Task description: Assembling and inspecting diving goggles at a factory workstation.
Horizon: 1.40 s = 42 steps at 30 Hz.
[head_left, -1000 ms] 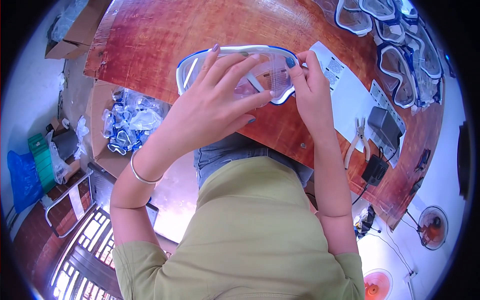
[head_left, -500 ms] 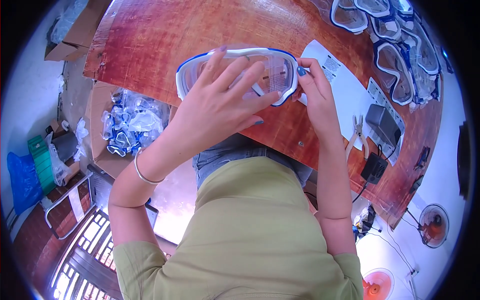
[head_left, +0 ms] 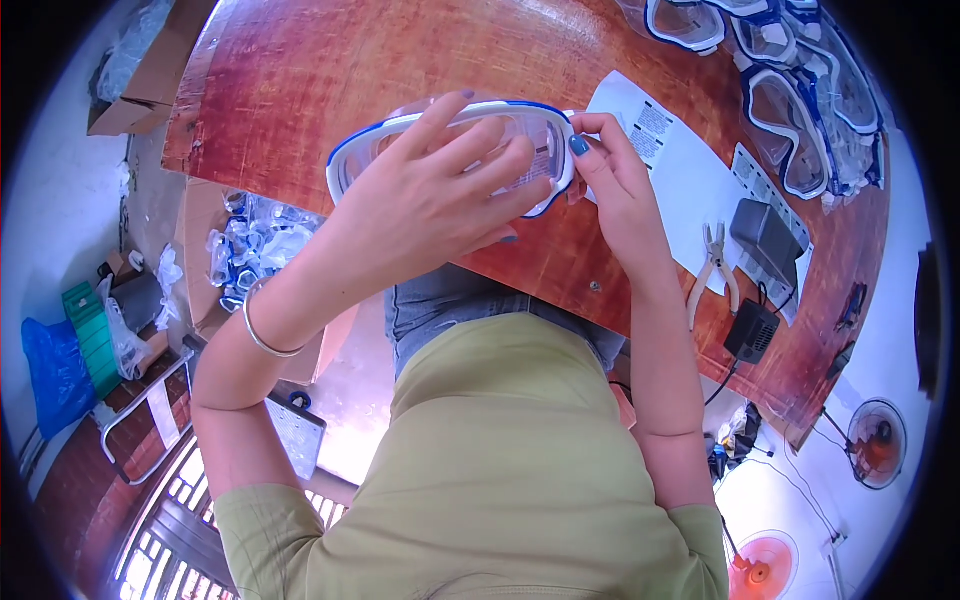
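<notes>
A clear-lensed mask point(head_left: 545, 135) with a white-and-blue frame is held above the worktop point(head_left: 300, 80), left hand point(head_left: 440, 200) spread over it, right hand point(head_left: 605, 165) pinching its end.

One clear-lensed swim mask with a blue-and-white frame point(head_left: 455, 150) sits between two hands. Beyond the right hand, a pile of at least four more such masks point(head_left: 790, 90). Just right of that hand: one white paper sheet point(head_left: 690, 190), one pair of metal pliers point(head_left: 716, 262), two dark boxes point(head_left: 765, 235).
</notes>
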{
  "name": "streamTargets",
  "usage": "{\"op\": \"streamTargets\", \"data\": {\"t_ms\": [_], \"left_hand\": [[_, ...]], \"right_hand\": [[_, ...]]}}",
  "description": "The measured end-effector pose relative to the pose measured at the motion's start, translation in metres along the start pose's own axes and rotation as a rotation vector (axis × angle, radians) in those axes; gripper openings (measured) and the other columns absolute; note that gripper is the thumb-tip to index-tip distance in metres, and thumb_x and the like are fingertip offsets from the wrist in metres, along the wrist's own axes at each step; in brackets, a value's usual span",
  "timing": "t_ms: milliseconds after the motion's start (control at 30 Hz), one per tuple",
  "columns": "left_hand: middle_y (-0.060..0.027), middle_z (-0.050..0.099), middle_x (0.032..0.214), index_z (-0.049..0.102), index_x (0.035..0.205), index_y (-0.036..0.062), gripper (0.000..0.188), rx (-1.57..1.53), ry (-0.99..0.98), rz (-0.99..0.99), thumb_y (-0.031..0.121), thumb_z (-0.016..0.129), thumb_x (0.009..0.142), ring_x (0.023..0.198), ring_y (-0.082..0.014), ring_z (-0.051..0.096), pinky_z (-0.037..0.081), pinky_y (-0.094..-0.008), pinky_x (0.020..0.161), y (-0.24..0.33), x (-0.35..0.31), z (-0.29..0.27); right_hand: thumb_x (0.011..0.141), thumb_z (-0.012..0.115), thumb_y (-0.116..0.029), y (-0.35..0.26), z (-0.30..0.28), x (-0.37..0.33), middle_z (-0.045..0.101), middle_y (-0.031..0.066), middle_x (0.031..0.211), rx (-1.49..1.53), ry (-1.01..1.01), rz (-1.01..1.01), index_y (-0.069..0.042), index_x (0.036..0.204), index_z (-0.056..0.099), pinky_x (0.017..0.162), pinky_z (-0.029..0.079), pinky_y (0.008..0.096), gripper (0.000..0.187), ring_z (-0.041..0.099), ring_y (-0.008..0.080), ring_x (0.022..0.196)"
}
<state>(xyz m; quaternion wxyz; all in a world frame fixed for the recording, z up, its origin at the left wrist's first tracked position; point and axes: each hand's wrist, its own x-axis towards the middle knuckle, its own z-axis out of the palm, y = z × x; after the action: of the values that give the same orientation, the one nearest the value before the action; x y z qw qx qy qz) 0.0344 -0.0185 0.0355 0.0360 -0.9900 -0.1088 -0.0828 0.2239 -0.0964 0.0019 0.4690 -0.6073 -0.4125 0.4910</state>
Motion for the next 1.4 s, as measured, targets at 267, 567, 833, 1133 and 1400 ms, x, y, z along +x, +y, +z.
{"op": "streamTargets", "data": {"t_ms": [267,567,833,1133,1400], "left_hand": [[0.004,0.047,0.113,0.049,0.119,0.0286,0.051,0.123,0.028,0.081,0.029,0.067,0.071,0.108,-0.0152,0.047,0.034,-0.041,0.101,-0.006,0.008,0.006],[0.0041,0.047,0.117,0.051,0.116,0.0279,0.051,0.101,0.041,0.097,0.03,0.068,0.068,0.111,-0.016,0.046,0.034,-0.0415,0.101,-0.006,-0.002,0.004],[-0.0007,0.05,0.111,0.058,0.104,0.0154,0.044,-0.048,0.069,0.055,0.032,0.069,0.064,0.108,-0.0191,0.046,0.035,-0.0402,0.097,0.0,-0.019,-0.004],[0.0001,0.049,0.115,0.06,0.102,0.0182,0.036,-0.122,0.113,-0.108,0.02,0.067,0.067,0.11,-0.0182,0.045,0.035,-0.0422,0.097,0.002,-0.035,0.0],[-0.0025,0.046,0.127,0.059,0.111,0.0241,0.049,-0.091,0.19,-0.25,0.019,0.072,0.065,0.119,-0.0232,0.042,0.028,-0.0445,0.102,0.003,-0.032,0.007]], "right_hand": [[0.093,0.043,-0.014,0.0,0.001,0.0,0.057,0.0039,0.082,0.023,-0.006,0.017,-0.002,0.107,0.046,0.065,0.041,0.0228,0.019,0.049,0.0084,0.071],[0.092,0.042,-0.014,0.005,0.003,0.0,0.056,0.0029,0.083,0.049,-0.024,-0.012,-0.002,0.107,0.046,0.065,0.041,0.0229,0.019,0.048,0.0082,0.071],[0.093,0.043,-0.014,0.004,0.006,0.0,0.053,0.0015,0.08,0.077,-0.017,-0.025,-0.002,0.106,0.047,0.063,0.039,0.0213,0.018,0.046,0.0069,0.068],[0.093,0.044,-0.016,0.005,0.005,0.001,0.051,0.0007,0.075,0.061,-0.009,-0.028,-0.002,0.106,0.047,0.062,0.038,0.0215,0.019,0.045,0.007,0.066],[0.092,0.045,-0.015,0.003,0.001,-0.005,0.05,0.0005,0.074,0.043,-0.002,-0.016,-0.003,0.108,0.046,0.064,0.039,0.0216,0.02,0.046,0.007,0.07]]}}
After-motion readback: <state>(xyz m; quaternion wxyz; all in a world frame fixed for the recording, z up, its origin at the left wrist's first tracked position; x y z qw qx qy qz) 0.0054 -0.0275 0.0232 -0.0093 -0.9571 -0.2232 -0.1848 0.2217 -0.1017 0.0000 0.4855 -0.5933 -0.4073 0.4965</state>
